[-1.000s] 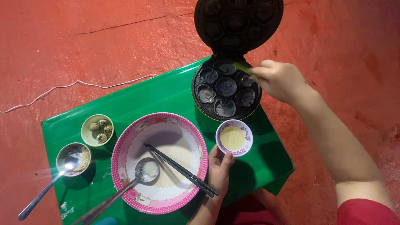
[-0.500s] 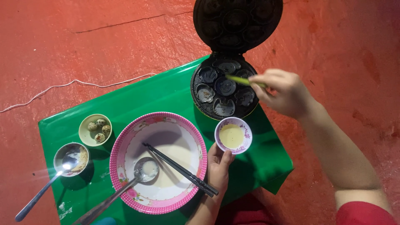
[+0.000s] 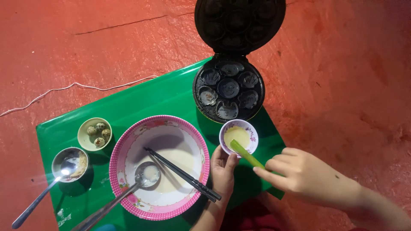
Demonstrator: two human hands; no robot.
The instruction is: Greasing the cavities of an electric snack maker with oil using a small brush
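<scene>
My right hand (image 3: pixel 299 173) holds a green stick-like brush (image 3: pixel 246 155) whose tip dips into a small white cup of yellow liquid (image 3: pixel 238 136). My left hand (image 3: pixel 222 169) touches the near side of that cup, fingers resting against it. Behind the cup sits a round black mould pan (image 3: pixel 228 90) with several shallow wells, its lid (image 3: pixel 239 23) standing open. All of this rests on a green table (image 3: pixel 141 102).
A large pink-rimmed bowl (image 3: pixel 159 167) holds pale batter, black chopsticks (image 3: pixel 182 173) and a metal ladle (image 3: pixel 145 175). At the left stand a small green dish of speckled eggs (image 3: pixel 95 133) and a metal bowl with a spoon (image 3: pixel 68 163). A white cord (image 3: pixel 77 87) lies on the red floor.
My right hand has drawn the green brush back from over the black pan to the small cup near me. My left hand stays at the cup.
</scene>
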